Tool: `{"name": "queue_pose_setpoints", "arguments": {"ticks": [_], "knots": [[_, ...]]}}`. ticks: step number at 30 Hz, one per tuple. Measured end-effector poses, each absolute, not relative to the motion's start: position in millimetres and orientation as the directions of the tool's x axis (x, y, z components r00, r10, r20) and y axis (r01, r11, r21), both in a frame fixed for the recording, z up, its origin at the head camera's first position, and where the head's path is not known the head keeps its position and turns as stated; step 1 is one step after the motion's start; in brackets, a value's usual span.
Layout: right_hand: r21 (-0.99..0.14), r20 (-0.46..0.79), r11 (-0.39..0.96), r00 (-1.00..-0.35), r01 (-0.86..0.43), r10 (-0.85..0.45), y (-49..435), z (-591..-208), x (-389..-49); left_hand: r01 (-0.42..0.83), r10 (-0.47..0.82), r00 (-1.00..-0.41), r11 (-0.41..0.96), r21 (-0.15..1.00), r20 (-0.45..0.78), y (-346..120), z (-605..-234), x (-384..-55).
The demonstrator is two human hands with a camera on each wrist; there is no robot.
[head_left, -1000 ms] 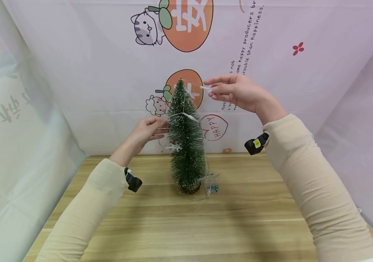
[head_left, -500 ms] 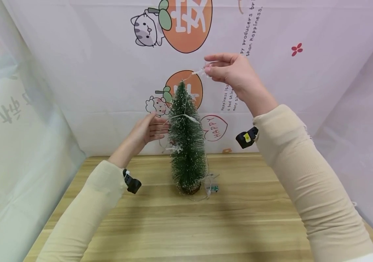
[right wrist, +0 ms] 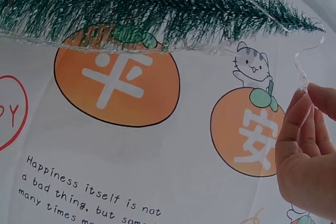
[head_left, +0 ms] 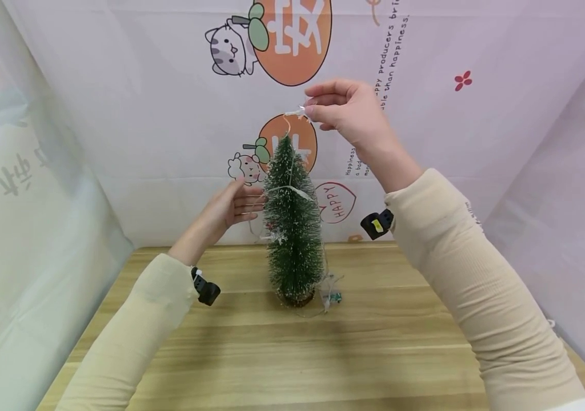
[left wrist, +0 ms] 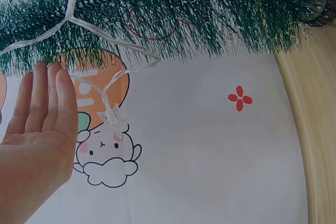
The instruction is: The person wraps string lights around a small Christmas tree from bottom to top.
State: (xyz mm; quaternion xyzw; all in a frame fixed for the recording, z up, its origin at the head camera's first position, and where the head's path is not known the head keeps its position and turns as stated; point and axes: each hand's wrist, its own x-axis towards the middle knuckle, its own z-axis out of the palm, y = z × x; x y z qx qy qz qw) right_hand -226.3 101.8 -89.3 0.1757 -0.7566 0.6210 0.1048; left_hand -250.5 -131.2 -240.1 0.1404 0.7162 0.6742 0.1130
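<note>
A small green Christmas tree (head_left: 295, 228) with white-dusted needles stands upright on the table, a clear string of lights (left wrist: 94, 27) draped around it. Just above and right of the tip, my right hand (head_left: 351, 117) pinches a clear snowflake light (head_left: 300, 112) between thumb and fingers; its wire runs down to the treetop. At the tree's left side, my left hand (head_left: 223, 208) has its fingers straight, their tips at the needles. Another snowflake light (head_left: 276, 234) hangs on the tree's lower left. In the left wrist view a clear ornament light (left wrist: 113, 119) dangles beside the left hand.
Near the tree's base on the right lies a small clear box with green parts (head_left: 335, 297) and loose wire. A wooden table (head_left: 272, 359) carries the tree. Behind it hangs a printed white cloth (head_left: 416, 142); pale cloth also closes both sides.
My right hand has risen and moved left with the snowflake light, from right of the treetop to above it. The left hand stays by the tree, its fingers now straighter.
</note>
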Motion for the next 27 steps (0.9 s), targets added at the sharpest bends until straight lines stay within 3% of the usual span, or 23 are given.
{"name": "queue_pose_setpoints", "arguments": {"ticks": [8,14,19,27], "knots": [[-0.929,0.266,0.2,-0.937,-0.312,-0.226,110,-69,-227,0.059,0.348,-0.937,0.06,0.996,0.035,-131,-240,-251],[-0.856,0.198,0.431,-0.951,-0.286,-0.238,117,-59,-229,0.042,0.342,-0.939,0.048,0.998,0.023,-132,-240,-251],[-0.778,0.313,0.529,-0.94,-0.337,-0.138,110,-62,-227,0.042,0.346,-0.938,0.042,0.998,0.025,-132,-239,-251],[-0.766,0.456,0.438,-0.878,-0.471,-0.147,93,-75,-214,0.039,0.342,-0.94,0.042,0.998,0.022,-132,-239,-249]]}}
